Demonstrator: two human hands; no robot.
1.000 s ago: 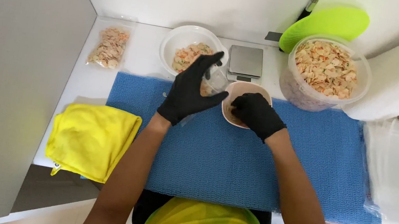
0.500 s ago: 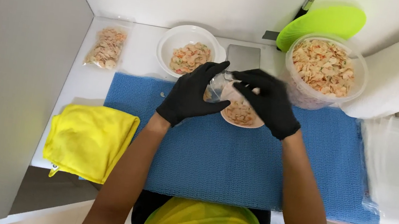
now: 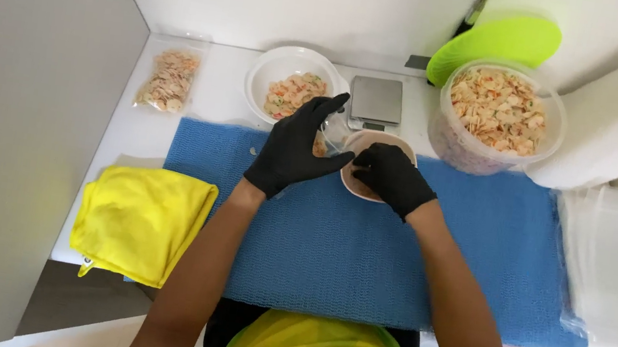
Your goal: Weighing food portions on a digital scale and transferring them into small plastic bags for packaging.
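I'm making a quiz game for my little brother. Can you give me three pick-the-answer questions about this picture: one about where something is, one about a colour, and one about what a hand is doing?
1. Where does the folded yellow cloth lie?
A. left of the blue mesh mat
B. inside the big tub
C. on the scale

2. What colour is the round plastic lid leaning at the back wall?
A. red
B. bright green
C. black

3. What is the right hand in its black glove doing?
A. resting flat on the cloth
B. reaching into the small tan bowl
C. lifting the lid

Answers:
1 A, the cloth sits at the mat's left edge.
2 B, the lid is lime green.
3 B, its fingers dip inside the bowl's rim, while the left hand spreads open just beside it.
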